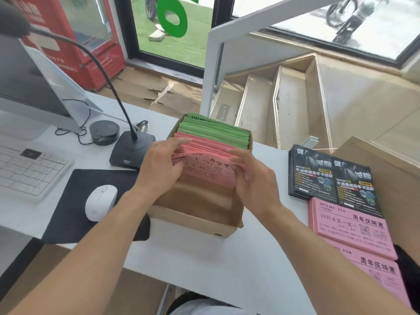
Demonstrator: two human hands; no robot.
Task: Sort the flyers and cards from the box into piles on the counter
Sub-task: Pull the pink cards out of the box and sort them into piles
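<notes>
A brown cardboard box (195,220) stands on the white counter (204,264). It holds upright pink flyers (209,172) in front and green flyers (216,131) behind them. My left hand (162,163) grips the left edge of a bundle of pink flyers. My right hand (254,178) grips the bundle's right edge, so both hands hold it inside the box. To the right on the counter lie two stacks of black cards (331,178) and two piles of pink flyers (351,230).
A desk microphone (129,151), a white mouse (100,202) on a black mat, a keyboard (27,171) and a monitor stand to the left. A second cardboard box (391,169) is at the far right. Stairs drop away behind the counter.
</notes>
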